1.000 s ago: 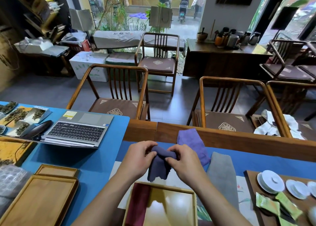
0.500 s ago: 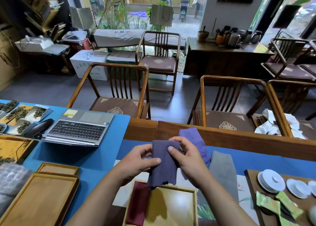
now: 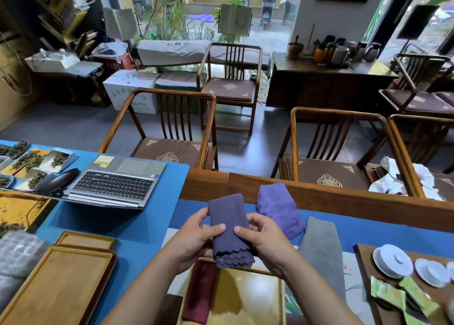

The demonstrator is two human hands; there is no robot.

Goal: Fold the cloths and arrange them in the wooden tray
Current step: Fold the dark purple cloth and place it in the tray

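Both hands hold a dark purple cloth (image 3: 229,229), folded into a narrow strip with scalloped ends hanging down. My left hand (image 3: 196,236) grips its left edge, my right hand (image 3: 261,238) its right edge, thumbs on top. The cloth hangs just above the far edge of the wooden tray (image 3: 248,297). A folded maroon cloth (image 3: 200,292) lies along the tray's left side. A lighter purple cloth (image 3: 277,206) lies on the table beyond my right hand. A grey cloth (image 3: 321,246) lies to the right of the tray.
An open laptop (image 3: 115,179) sits at the left on the blue mat. Stacked wooden trays (image 3: 59,283) are at the lower left. White saucers (image 3: 393,261) and green packets (image 3: 403,297) rest on a dark board at right. Wooden chairs (image 3: 172,133) stand beyond the table.
The bunched dark purple cloth has been smoothed out into a flat folded strip, and both hands now grip its sides, lifted slightly.
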